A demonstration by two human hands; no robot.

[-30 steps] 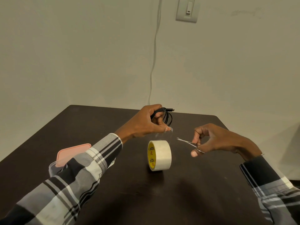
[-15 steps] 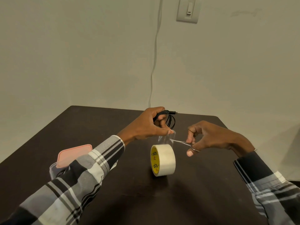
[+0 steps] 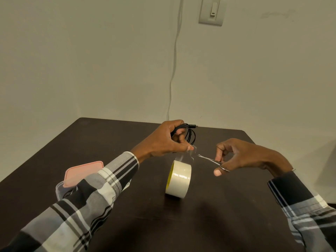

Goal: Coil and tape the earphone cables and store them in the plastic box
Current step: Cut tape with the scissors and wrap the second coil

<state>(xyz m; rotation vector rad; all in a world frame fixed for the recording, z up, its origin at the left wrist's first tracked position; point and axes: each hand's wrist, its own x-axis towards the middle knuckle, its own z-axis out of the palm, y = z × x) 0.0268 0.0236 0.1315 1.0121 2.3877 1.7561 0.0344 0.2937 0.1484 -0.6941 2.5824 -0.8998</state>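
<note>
The left hand (image 3: 163,140) is curled around the coiled black earphone cable (image 3: 189,133), whose loops hang out past the knuckles on the far side, while its thumb and a fingertip pinch the free end of a clear tape strip (image 3: 183,156). That strip runs down from the pinch to the tape roll (image 3: 179,179), which stands on edge on the table (image 3: 218,224) just below and between the 2 hands. The right hand (image 3: 241,155) sits a little to the right of the strip, its fingers hooked through the handles of small scissors (image 3: 211,160). The blades point left toward the strip, with their tips just beside it. Whether the blades are parted or closed is too fine to tell.

The step in hand looks like cutting a length of tape for binding the coil. The coil itself appears formed but not yet wrapped. The next move likely calls for keeping the strip taut with the left pinch and bringing the blades across it between pinch and roll, without letting the coil spring loose.

Behind the left forearm, partly hidden by the sleeve, sits the plastic box (image 3: 60,190) with a pink lid (image 3: 81,171) resting on it; nothing of its inside shows.
</note>
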